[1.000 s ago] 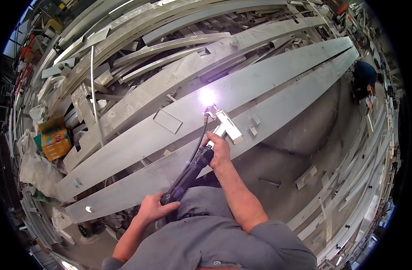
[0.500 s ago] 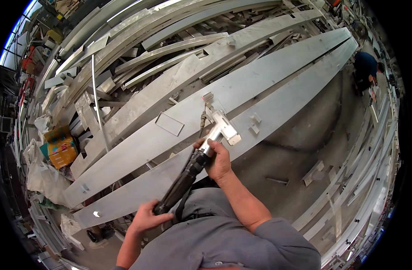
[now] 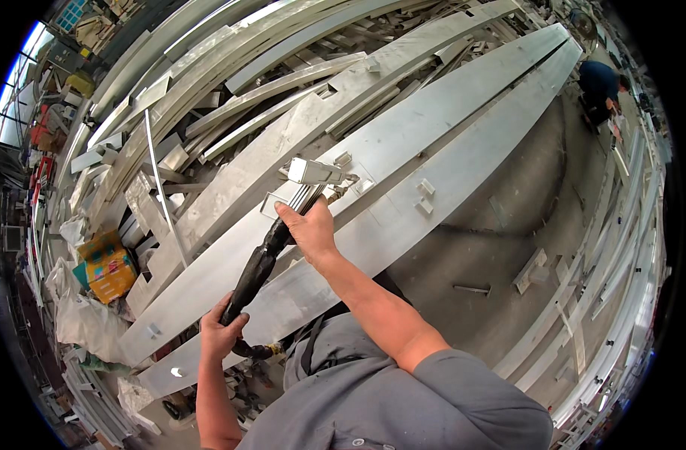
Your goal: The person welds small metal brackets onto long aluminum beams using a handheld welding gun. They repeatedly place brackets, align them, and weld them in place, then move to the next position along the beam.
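Observation:
A handheld welding gun [image 3: 313, 172] with a silver, boxy head and a brassy nozzle is held over two long grey metal beams. My right hand [image 3: 311, 229] is wrapped round its body just below the head, the thumb along the side. My left hand [image 3: 221, 328] grips the thick black sleeve [image 3: 254, 279] trailing from it. Beneath the gun lies the far beam [image 3: 448, 97]; the near beam [image 3: 373, 247] runs alongside, a narrow gap between them. Small metal brackets [image 3: 424, 205] stand on the near beam, and another bracket [image 3: 344, 158] on the far one beside the nozzle.
Metal profiles and offcuts [image 3: 238, 112] are heaped beyond the beams. At left are an orange-yellow box [image 3: 109, 274] and a white sack [image 3: 84, 319]. Long profiles [image 3: 620, 247] line the right side. A person in dark clothes [image 3: 599, 86] bends at far right.
The welding gun has swung up and left, its head turning so the nozzle faces right. My right hand moved with it; my left hand shifted slightly up and left on the sleeve.

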{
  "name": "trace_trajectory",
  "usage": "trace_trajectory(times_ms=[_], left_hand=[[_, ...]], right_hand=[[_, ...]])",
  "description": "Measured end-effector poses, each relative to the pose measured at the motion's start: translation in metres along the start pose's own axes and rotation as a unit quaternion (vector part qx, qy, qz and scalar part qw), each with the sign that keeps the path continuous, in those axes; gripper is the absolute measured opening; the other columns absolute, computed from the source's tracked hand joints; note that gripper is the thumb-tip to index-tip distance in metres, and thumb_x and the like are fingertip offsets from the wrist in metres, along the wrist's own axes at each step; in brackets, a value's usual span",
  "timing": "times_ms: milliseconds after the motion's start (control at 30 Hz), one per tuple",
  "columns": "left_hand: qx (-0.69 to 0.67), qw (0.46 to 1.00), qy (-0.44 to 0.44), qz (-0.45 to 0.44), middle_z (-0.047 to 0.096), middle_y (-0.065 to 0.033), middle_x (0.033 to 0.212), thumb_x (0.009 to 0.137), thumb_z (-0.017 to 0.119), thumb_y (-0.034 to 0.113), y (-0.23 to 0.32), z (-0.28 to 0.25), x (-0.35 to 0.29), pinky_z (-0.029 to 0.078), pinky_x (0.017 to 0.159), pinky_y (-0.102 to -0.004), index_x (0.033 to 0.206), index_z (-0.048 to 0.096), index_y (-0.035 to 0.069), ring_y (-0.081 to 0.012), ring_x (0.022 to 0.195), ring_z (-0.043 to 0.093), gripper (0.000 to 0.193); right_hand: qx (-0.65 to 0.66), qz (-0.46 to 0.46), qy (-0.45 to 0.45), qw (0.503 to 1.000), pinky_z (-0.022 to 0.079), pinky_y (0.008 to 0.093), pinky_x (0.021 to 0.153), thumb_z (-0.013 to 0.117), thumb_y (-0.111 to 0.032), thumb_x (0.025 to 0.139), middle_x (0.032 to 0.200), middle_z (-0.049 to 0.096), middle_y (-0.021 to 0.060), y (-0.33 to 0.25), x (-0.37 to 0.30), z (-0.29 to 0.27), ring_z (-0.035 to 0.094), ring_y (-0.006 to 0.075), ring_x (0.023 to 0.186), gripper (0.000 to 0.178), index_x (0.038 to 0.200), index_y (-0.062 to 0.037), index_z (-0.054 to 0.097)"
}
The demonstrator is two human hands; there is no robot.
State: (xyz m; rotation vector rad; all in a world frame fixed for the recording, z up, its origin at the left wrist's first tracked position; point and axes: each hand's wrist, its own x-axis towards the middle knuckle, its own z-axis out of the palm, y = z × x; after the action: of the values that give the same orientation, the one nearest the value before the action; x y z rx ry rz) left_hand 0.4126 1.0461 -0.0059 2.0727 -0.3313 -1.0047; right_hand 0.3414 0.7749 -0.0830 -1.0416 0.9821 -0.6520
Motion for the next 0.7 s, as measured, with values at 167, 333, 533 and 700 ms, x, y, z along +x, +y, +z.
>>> trace_trajectory(times_ms=[167,333,533,700], left_hand=[[-0.074,0.994,-0.08,-0.025,0.059,0.0004,0.069,0.086,0.077,0.009,-0.012,-0.015,0.032,0.049,0.053,-0.0283,0.142,0.059,0.003,-0.0103,0.054,0.056,0.06],[-0.102,0.987,-0.121,-0.029,0.057,-0.0003,0.067,0.088,0.077,0.016,-0.011,-0.019,0.052,0.049,0.051,-0.0293,0.138,0.06,0.0,-0.0115,0.053,0.055,0.054],[-0.117,0.982,-0.138,-0.047,0.055,-0.0002,0.066,0.089,0.077,0.019,-0.009,-0.027,0.062,0.048,0.048,-0.03,0.129,0.062,-0.001,-0.012,0.051,0.053,0.047],[-0.127,0.979,-0.141,-0.077,0.055,-0.0003,0.067,0.088,0.078,0.019,0.009,-0.035,0.072,0.047,0.047,-0.0302,0.119,0.064,-0.001,-0.0121,0.05,0.052,0.04]], right_hand=[[-0.071,-0.011,0.042,0.997,0.054,0.0332,0.079,0.085,-0.027,0.082,0.101,0.065,0.0103,0.001,0.006,0.01,0.063,0.0174,0.088,0.054,0.114,0.0032,0.054],[-0.032,0.011,0.03,0.999,0.056,0.0385,0.078,0.083,-0.029,0.083,0.098,0.068,0.0204,0.015,0.023,0.015,0.069,0.0281,0.087,0.064,0.118,0.0089,0.045],[-0.007,0.083,0.041,0.996,0.058,0.0366,0.058,0.082,-0.028,0.083,0.091,0.068,0.0168,0.007,0.024,0.019,0.069,0.0231,0.074,0.052,0.109,0.0075,0.053],[0.046,0.138,0.011,0.989,0.055,0.0361,0.043,0.081,-0.027,0.083,0.079,0.068,0.0127,-0.006,0.036,0.02,0.065,0.0198,0.057,0.038,0.089,0.0046,0.061]])
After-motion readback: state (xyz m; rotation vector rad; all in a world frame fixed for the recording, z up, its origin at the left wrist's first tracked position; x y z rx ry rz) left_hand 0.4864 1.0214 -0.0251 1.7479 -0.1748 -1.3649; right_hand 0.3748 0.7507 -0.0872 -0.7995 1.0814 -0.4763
